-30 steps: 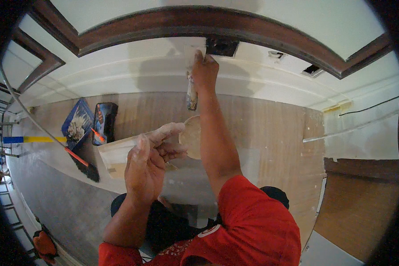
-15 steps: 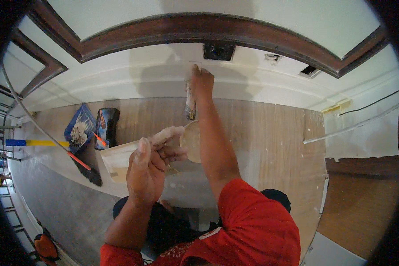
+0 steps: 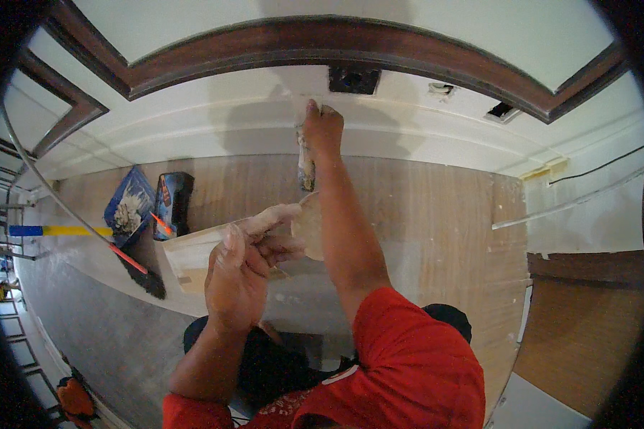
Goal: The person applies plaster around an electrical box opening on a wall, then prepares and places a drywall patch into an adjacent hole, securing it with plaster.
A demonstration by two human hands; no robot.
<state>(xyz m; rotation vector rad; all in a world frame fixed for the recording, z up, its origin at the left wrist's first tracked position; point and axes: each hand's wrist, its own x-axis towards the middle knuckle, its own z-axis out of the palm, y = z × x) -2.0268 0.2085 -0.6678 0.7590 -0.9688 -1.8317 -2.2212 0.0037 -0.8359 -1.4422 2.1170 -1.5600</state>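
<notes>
My right hand [image 3: 323, 130] is closed around a putty knife [image 3: 307, 171] at the low white wall. Its plaster-smeared handle points down toward the floor, while the blade is mostly hidden by my fingers and blends into the wall. Nearer to me, my left hand [image 3: 245, 268] is raised palm up, with the thumb apart and the whitened fingers loosely extended to the right. No held object shows in its palm. Behind it lie a pale tapered piece [image 3: 186, 259] and a round beige thing [image 3: 308, 232], both partly covered by my hand and arm.
A dark socket box [image 3: 353, 80] and a smaller wall opening [image 3: 502, 112] sit below the brown moulding [image 3: 293, 48]. On the floor at left are a blue dustpan [image 3: 130, 207] with white debris, a black case [image 3: 173, 204] and a broom [image 3: 143, 275]. A brown panel [image 3: 587, 322] is at right.
My right hand and the putty knife have shifted slightly up and left along the wall. The left hand keeps nearly the same pose.
</notes>
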